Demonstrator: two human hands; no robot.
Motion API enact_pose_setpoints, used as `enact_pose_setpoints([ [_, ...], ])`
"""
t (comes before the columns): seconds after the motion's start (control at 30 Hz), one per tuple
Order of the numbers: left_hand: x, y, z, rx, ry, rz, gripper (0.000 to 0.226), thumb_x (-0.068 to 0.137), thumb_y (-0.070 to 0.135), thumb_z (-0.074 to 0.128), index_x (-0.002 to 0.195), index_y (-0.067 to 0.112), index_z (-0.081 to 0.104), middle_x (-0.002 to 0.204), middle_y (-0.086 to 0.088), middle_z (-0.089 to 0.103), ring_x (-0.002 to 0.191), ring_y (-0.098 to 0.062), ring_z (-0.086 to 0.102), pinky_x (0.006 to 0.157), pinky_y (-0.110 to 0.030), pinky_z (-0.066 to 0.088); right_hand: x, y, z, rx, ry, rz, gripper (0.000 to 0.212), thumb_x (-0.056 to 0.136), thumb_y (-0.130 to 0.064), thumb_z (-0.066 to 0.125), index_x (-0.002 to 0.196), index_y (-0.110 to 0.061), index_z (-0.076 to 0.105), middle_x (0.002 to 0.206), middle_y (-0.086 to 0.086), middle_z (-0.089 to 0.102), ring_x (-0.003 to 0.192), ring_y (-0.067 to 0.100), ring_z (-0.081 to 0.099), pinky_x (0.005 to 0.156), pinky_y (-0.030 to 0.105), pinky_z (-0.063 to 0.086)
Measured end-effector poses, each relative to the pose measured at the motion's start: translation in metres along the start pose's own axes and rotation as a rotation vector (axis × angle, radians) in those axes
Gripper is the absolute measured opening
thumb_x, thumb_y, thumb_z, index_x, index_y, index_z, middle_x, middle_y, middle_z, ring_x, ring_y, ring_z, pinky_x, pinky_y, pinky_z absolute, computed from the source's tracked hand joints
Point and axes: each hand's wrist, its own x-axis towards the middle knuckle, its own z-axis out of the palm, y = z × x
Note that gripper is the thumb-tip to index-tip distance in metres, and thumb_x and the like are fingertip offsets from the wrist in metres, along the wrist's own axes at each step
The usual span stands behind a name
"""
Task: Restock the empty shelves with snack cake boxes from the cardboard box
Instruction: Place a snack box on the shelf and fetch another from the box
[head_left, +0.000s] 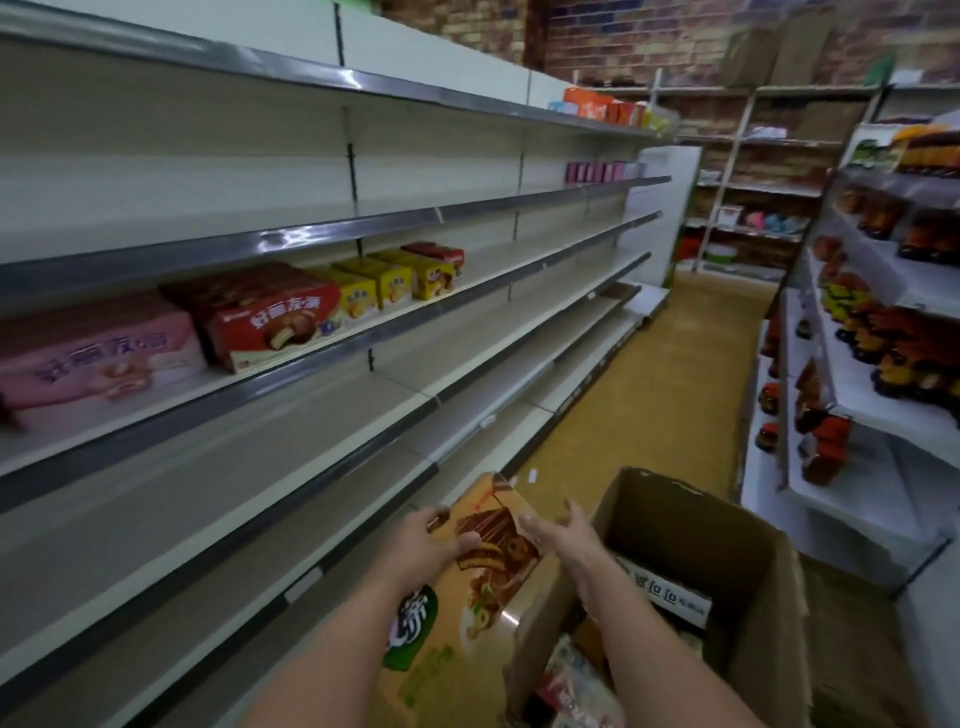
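Six snack cake boxes sit in a row on the left shelf: a pink box, a red box, three yellow boxes and a small red one at the far end. Shelves below them are bare. Lower down, the left hand grips the left edge of an orange snack cake box printed with chocolate cake, held tilted just beside the shelving and left of the cardboard box. Right of it, the right hand has fingers spread and relaxed, touching the orange box's right edge. More packets lie inside the open cardboard box. Far right, shelves hold bottles and jars.
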Motion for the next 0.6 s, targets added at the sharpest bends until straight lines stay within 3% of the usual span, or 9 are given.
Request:
enact_pose_setpoints([
  [0.07, -0.007, -0.009, -0.014, 0.046, -0.037, -0.016, 0.064, 0.079, 0.055, 0.067, 0.135, 0.033, 0.046, 0.099, 0.012, 0.063, 0.077, -0.006, 0.064, 0.064, -0.024, 0.048, 0.005, -0.004, 0.008, -0.158, -0.076, -0.053, 0.094, 0.081, -0.042, 0.071, 0.153, -0.021, 0.014, 0.154, 0.013, 0.028, 0.139, 0.034, 0.031, 0.11, 0.049, 0.03],
  [0.13, -0.013, -0.02, -0.023, 0.045, -0.04, -0.047, 0.062, 0.077, 0.057, 0.067, 0.133, 0.036, 0.048, 0.097, 0.011, 0.066, 0.079, -0.008, 0.066, 0.069, -0.028, 0.052, 0.002, -0.007, 0.021, -0.274, -0.237, -0.03, 0.083, 0.082, -0.044, 0.069, 0.149, -0.021, 0.025, 0.144, 0.013, 0.043, 0.13, 0.031, 0.042, 0.106, 0.045, 0.034],
  [0.27, -0.026, -0.042, -0.038, -0.006, 0.041, -0.105, 0.065, 0.074, 0.06, 0.068, 0.13, 0.032, 0.051, 0.101, 0.007, 0.067, 0.081, -0.012, 0.068, 0.079, -0.037, 0.056, -0.001, -0.005, 0.05, -0.207, -0.369, -0.053, 0.054, 0.082, -0.036, 0.071, 0.128, -0.018, 0.048, 0.112, 0.008, 0.063, 0.108, 0.026, 0.059, 0.099, 0.042, 0.049],
  [0.37, -0.039, -0.052, -0.047, -0.052, 0.191, -0.153, 0.072, 0.074, 0.068, 0.063, 0.133, 0.03, 0.047, 0.121, 0.003, 0.061, 0.099, -0.016, 0.064, 0.088, -0.041, 0.053, 0.002, -0.007, 0.065, -0.118, -0.385, -0.106, 0.036, 0.082, -0.033, 0.071, 0.11, -0.021, 0.053, 0.105, 0.01, 0.066, 0.103, 0.029, 0.061, 0.098, 0.046, 0.049],
  [0.47, -0.053, -0.063, -0.058, 0.089, 0.517, -0.247, 0.075, 0.079, 0.073, 0.049, 0.138, 0.029, 0.041, 0.135, 0.001, 0.054, 0.12, -0.022, 0.053, 0.098, -0.044, 0.046, 0.008, -0.008, 0.068, 0.003, -0.339, -0.104, 0.027, 0.083, -0.032, 0.07, 0.1, -0.021, 0.053, 0.098, 0.01, 0.067, 0.094, 0.027, 0.062, 0.085, 0.041, 0.051],
  [0.53, -0.064, -0.072, -0.064, -0.073, 0.659, -0.336, 0.081, 0.08, 0.07, 0.052, 0.144, 0.023, 0.034, 0.136, -0.005, 0.052, 0.123, -0.027, 0.051, 0.101, -0.046, 0.042, 0.014, -0.006, 0.066, 0.099, -0.308, -0.076, 0.034, 0.082, -0.034, 0.071, 0.105, -0.017, 0.054, 0.099, 0.012, 0.067, 0.094, 0.027, 0.062, 0.076, 0.036, 0.05],
  [0.6, -0.069, -0.078, -0.066, -0.492, 0.634, -0.381, 0.092, 0.077, 0.069, 0.056, 0.147, 0.016, 0.026, 0.126, -0.007, 0.057, 0.116, -0.028, 0.055, 0.104, -0.048, 0.04, 0.021, -0.005, 0.066, 0.17, -0.309, -0.039, 0.05, 0.077, -0.039, 0.073, 0.115, -0.013, 0.054, 0.104, 0.015, 0.069, 0.099, 0.03, 0.063, 0.074, 0.037, 0.052],
])
